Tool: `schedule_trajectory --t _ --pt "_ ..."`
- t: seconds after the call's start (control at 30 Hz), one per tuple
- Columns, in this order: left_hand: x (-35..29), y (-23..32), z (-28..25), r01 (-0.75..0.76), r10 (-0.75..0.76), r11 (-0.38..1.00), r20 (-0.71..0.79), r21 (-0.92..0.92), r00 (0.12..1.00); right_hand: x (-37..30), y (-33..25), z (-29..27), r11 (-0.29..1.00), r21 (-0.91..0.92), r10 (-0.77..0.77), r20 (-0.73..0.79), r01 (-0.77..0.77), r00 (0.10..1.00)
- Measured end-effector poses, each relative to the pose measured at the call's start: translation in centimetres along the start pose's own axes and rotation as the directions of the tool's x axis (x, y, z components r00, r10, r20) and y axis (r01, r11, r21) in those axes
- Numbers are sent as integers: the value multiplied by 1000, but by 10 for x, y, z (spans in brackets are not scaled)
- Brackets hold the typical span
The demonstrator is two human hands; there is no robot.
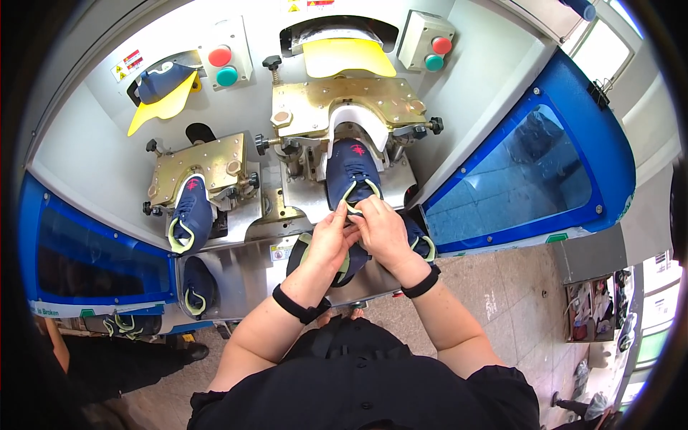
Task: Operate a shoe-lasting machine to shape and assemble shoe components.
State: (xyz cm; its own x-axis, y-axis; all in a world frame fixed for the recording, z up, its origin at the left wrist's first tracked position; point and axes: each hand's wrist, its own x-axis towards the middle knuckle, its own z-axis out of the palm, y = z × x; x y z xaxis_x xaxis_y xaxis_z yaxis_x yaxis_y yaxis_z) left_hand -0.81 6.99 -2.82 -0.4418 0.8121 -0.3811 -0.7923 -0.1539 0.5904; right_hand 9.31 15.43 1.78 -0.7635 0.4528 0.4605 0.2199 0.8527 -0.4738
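My left hand (330, 241), shoe (352, 166), my right hand (385, 231)
Both hands pinch the collar (373, 188) at its back; the shoe's toe is at the white pad (358, 114). I judge it light, soft, easily bent, so the collar suits gripping.

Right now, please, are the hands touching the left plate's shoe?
No, the left hand and right hand touch the shoe at the right plate.

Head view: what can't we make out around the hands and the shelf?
All in head view:
Navy shoe: heel end, hidden by left hand and right hand.
Dark footwear beneath: count unclear, partly covered by hands and forearms.
Shelf items, lower right: too small to identify.
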Motion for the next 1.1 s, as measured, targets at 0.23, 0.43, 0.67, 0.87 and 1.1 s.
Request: schedule_trajectory --t 0.23,0.43,0.67,0.87,1.1 --pt "-1 2 3 -22 22 1000 1 15 1000 2 0 -2 1000 17 -16 -7 16 1000" --pt "1 1 1 -6 6 1000 -14 18 1000 0 2 -2 1000 14 -6 3 6 1000" --pt "1 1 -1 0 1 1000 -25 30 1000 6 -13 -23 999 -30 7 -136 -11 991" --pt "2 -3 5 -9 13 997 -50 72 999 28 7 -7 969 -223 -109 18 110 994" --pt "-4 3 11 11 1 993 -110 116 994 27 10 2 985 -167 -39 70 50 997"
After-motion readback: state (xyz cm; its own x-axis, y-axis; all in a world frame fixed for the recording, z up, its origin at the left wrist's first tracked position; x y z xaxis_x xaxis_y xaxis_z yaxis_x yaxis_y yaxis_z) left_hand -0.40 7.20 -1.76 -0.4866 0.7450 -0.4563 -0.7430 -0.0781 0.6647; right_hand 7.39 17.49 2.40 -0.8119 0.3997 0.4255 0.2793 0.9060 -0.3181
